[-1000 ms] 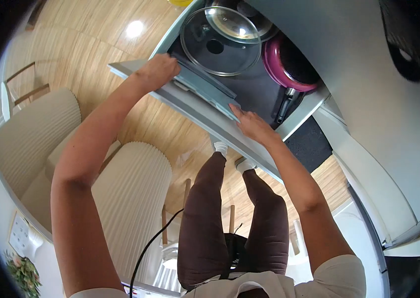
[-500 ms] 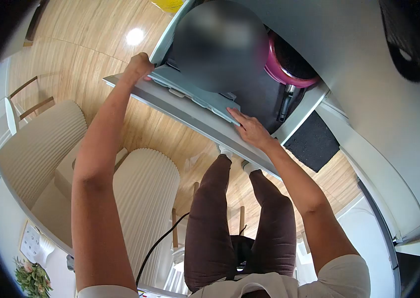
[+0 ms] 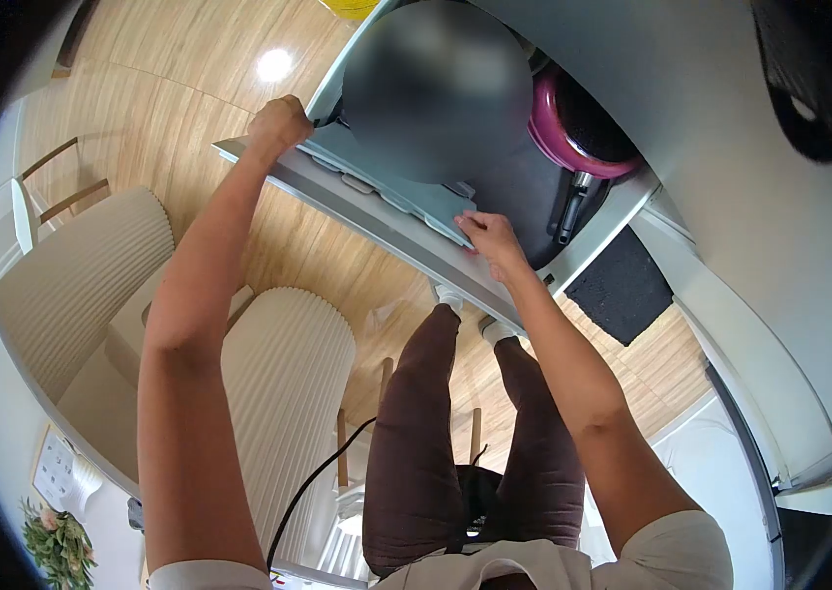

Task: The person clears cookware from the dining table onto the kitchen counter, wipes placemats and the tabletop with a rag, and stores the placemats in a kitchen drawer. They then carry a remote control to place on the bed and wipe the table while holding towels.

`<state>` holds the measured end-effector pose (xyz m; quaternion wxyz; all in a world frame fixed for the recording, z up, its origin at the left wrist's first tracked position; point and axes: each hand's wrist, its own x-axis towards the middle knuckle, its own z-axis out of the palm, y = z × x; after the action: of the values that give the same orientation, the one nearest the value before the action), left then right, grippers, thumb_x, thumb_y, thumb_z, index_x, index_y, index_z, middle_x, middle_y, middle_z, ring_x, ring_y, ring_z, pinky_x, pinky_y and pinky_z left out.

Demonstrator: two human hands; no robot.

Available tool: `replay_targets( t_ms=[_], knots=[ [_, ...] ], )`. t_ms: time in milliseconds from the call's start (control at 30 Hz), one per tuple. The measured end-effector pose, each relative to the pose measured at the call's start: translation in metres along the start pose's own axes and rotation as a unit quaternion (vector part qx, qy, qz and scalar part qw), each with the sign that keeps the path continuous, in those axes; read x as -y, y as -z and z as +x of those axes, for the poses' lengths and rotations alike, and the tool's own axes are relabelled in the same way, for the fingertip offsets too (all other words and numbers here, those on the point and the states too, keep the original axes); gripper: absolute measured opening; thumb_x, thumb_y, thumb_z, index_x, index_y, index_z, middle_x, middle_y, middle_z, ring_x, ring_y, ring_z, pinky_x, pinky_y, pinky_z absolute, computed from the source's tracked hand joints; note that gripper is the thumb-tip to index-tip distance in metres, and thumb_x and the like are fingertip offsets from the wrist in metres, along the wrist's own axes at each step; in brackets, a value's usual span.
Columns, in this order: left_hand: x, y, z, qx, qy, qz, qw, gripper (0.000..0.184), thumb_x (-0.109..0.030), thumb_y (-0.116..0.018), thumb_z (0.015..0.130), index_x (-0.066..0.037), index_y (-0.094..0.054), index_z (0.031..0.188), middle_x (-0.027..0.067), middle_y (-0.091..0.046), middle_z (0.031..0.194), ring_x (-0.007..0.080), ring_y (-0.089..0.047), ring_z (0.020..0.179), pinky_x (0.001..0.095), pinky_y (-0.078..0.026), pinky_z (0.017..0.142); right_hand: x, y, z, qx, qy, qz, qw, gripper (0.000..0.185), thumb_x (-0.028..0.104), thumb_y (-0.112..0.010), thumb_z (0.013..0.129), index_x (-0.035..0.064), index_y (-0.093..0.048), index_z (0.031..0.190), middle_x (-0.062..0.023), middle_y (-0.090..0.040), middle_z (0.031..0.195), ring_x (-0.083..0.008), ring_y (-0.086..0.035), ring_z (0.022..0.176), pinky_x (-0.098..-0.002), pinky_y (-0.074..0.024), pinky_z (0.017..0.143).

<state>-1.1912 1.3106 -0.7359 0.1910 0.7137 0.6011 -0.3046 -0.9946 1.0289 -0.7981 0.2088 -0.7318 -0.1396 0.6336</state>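
A grey-blue panel [image 3: 386,185] with clip-like tabs along its edge lies along the inside of the drawer's front [image 3: 377,228]. My left hand [image 3: 280,123] is closed at the panel's left end, by the corner with the drawer's side wall; its fingertips are hidden. At the other end, my right hand [image 3: 495,241] grips the panel's edge with bent fingers. Inside the pulled-out drawer [image 3: 524,211], a pink frying pan [image 3: 573,147] with a black handle sits to the right. A large blurred round area covers the middle of the drawer.
A black mat [image 3: 621,285] lies on the wooden floor right of the drawer. Cream ribbed chairs [image 3: 288,374] stand at the lower left, with a black cable [image 3: 318,477] close by. Something yellow [image 3: 349,8] shows at the top edge. A white cabinet curves along the right.
My right hand's fingers, stretched over the panel before, are now bent at its edge. My left hand has shifted slightly up and right. The drawer appears slightly farther right in view.
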Motion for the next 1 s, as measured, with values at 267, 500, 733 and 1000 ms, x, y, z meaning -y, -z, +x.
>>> replay_targets(
  t_ms=[267, 500, 733, 1000],
  knots=[
    [0.006, 0.017, -0.017, 0.016, -0.013, 0.045, 0.999, 0.030, -0.012, -0.058, 0.072, -0.001, -0.066, 0.098, 0.0198, -0.064, 0.103, 0.0341, -0.062, 0.098, 0.0422, -0.050, 0.079, 0.000, -0.010, 0.010, -0.016, 0.134, -0.161, 0.978, 0.041, 0.038, -0.052, 0.088, 0.0042, -0.064, 0.108, -0.0204, -0.063, 0.101, -0.0345, -0.059, 0.096, -0.0394, -0.0460, 0.082],
    [0.015, -0.009, 0.020, 0.003, -0.103, 0.037, 0.994, 0.021, -0.009, -0.054, 0.073, 0.005, -0.065, 0.085, 0.0229, -0.065, 0.089, 0.0344, -0.066, 0.080, 0.0389, -0.055, 0.064, 0.013, -0.018, 0.021, -0.086, -0.007, -0.076, 0.993, 0.049, 0.040, -0.057, 0.086, -0.0025, -0.058, 0.111, -0.0122, -0.062, 0.093, -0.0231, -0.059, 0.080, -0.0350, -0.0499, 0.061],
    [0.009, -0.001, 0.013, 0.092, 0.006, -0.247, 0.965, 0.007, 0.001, -0.060, 0.073, 0.007, -0.061, 0.071, 0.0156, -0.062, 0.071, 0.0228, -0.063, 0.057, 0.0300, -0.054, 0.048, 0.024, -0.001, 0.018, -0.097, 0.068, -0.184, 0.976, 0.054, 0.042, -0.063, 0.082, -0.0037, -0.058, 0.110, -0.0181, -0.059, 0.095, -0.0234, -0.057, 0.080, -0.0349, -0.0472, 0.059],
    [0.008, -0.005, -0.005, 0.100, 0.051, -0.413, 0.904, 0.011, 0.003, -0.070, 0.068, 0.007, -0.060, 0.068, 0.0143, -0.060, 0.069, 0.0206, -0.063, 0.059, 0.0283, -0.055, 0.049, 0.074, -0.025, -0.002, 0.024, 0.409, -0.279, 0.868, 0.038, 0.031, -0.056, 0.087, 0.0050, -0.059, 0.114, -0.0073, -0.057, 0.098, -0.0283, -0.058, 0.092, -0.0398, -0.0470, 0.074]
  ],
)
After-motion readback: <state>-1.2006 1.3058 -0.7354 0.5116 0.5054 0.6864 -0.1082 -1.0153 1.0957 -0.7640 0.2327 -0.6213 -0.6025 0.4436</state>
